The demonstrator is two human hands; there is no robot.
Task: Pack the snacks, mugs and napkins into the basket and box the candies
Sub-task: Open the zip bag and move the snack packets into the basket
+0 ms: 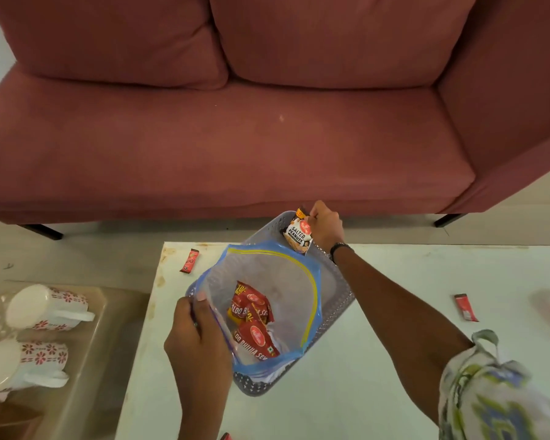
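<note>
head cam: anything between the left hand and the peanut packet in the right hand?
Yes. In the head view, the open zip bag, holding red snack packets, spans the gap between the left hand and the peanut packet, over the basket.

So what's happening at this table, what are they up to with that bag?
A person is packing snacks. The left hand holds open a clear zip bag sitting in a grey basket, with red snack packets already inside. The right hand holds a salted peanuts packet over the basket's far end. Two mugs lie on a side table, and small red sachets are on the tabletop.
</note>
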